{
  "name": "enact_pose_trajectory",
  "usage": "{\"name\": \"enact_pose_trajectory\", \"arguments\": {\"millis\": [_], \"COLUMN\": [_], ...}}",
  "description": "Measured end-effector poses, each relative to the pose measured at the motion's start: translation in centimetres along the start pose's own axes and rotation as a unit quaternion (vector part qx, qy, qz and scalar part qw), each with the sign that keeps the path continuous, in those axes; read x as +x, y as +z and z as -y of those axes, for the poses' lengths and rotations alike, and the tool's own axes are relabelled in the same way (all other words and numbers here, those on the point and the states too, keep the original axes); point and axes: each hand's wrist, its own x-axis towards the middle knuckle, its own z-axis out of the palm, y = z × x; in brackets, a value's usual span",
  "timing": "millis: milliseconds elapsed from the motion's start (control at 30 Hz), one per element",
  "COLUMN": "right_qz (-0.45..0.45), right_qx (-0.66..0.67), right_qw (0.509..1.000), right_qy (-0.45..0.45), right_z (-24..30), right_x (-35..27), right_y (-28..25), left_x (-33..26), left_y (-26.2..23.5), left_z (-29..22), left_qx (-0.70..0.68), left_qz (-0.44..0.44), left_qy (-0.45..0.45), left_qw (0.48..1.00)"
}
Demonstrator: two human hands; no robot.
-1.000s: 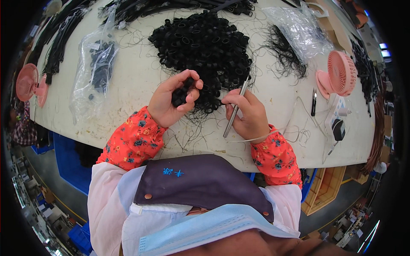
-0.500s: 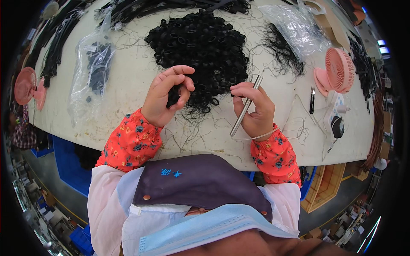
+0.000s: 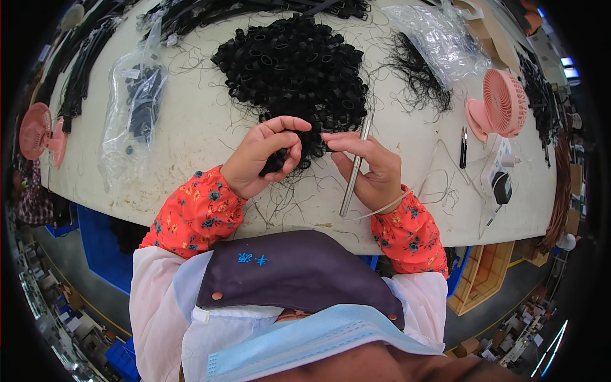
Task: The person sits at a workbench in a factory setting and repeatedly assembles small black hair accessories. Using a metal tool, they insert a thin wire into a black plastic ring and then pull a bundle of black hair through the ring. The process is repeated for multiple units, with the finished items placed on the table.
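A big heap of small black strap loops (image 3: 289,70) lies on the pale table in front of me. My left hand (image 3: 264,156) is curled at the heap's near edge, with black loops (image 3: 273,163) showing in its palm under bent fingers. Across from it, my right hand (image 3: 375,169) holds a slim silver pen-shaped tool (image 3: 352,178) between the fingers, a thin pale cord trailing from the tool's lower end. The right fingertips also pinch a small dark piece, probably a loop, close to the left fingers. Loose black threads lie below the hands.
Clear plastic bags lie at left (image 3: 135,108) and at far right (image 3: 439,44), beside a black thread tangle (image 3: 423,73). Pink fans (image 3: 503,102) stand at both sides. Black-handled snips (image 3: 463,149) and a power strip (image 3: 499,167) lie at right. Black straps (image 3: 223,19) line the back.
My hands have come closer together, the left moving right and slightly nearer me, the right moving left. The silver tool now stands more upright in the right hand.
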Motion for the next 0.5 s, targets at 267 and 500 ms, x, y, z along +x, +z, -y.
{"name": "enact_pose_trajectory", "arguments": {"millis": [267,500], "right_qz": [0.014,0.023], "right_qx": [-0.021,-0.02], "right_qw": [1.0,1.0], "right_qy": [0.015,0.0], "right_z": [0.2,0.0], "right_x": [0.0,0.0], "right_y": [-0.1,0.2], "left_x": [0.1,-0.2], "left_y": [0.3,0.0], "left_z": [0.2,1.3], "left_qx": [-0.126,0.105], "left_qz": [-0.005,-0.025], "left_qy": [-0.061,0.038], "left_qw": [0.99,0.993]}}
